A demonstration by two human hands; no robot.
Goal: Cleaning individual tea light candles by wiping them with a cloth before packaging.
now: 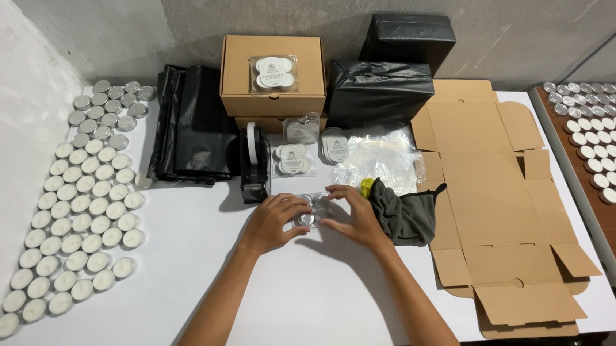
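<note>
Both hands meet over a small clear plastic bag of tealight candles [314, 210] on the white table [298, 297]. My left hand [275, 222] holds its left side, my right hand [352, 217] its right side, fingers curled on the plastic. Just behind stands a black tape dispenser [254, 163]. Two filled candle packs [293, 159] and a single labelled pack [334, 146] lie beyond the hands.
Rows of white tealights [81, 214] fill the left side, with metal cups [104, 109] behind. Black bags [191, 123], a closed brown box [273, 79] with a pack on top, black wrapped parcels [380, 91], clear bags [382, 160], a grey cloth [407, 214] and flat cardboard [489, 202] surround the hands.
</note>
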